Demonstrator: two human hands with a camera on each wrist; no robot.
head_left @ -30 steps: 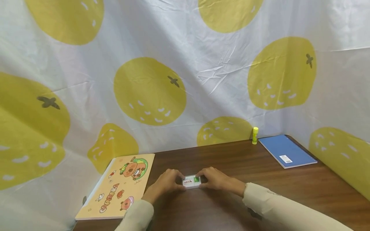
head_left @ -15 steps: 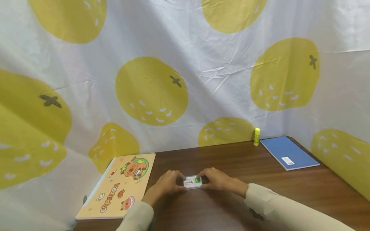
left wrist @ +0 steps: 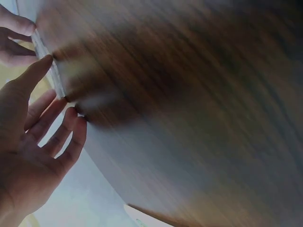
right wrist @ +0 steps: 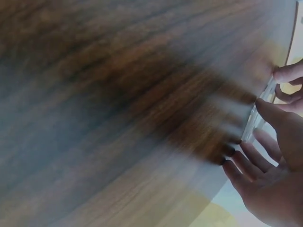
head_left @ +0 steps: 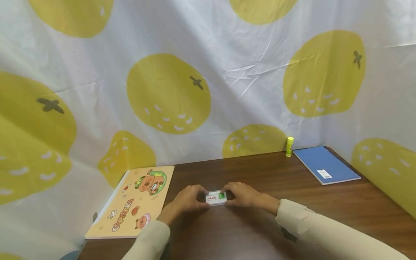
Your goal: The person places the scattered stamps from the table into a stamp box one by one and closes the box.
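A small flat case (head_left: 214, 198) with clear edges, a white top, red print and a green patch lies low over the dark wooden table (head_left: 227, 234), between both hands. My left hand (head_left: 186, 201) pinches its left end, thumb at the near edge and index finger at the far edge. At the right end, my right hand (head_left: 243, 195) holds it in the same way. In the left wrist view the thin side of the case (left wrist: 56, 81) shows beyond the thumb, while the other left fingers spread near the tabletop. The right wrist view shows its clear side (right wrist: 250, 124) too.
A yellow-orange capybara-printed book (head_left: 136, 200) lies at the left. At the back right stands a yellow-green glue stick (head_left: 289, 147) beside a blue spiral notebook (head_left: 326, 164). A white curtain (head_left: 240, 112) with yellow fruit prints hangs behind the table.
The head view has tilted slightly down, so everything sits a little higher in it. Both hands keep their hold on the case, which stays in about the same place.
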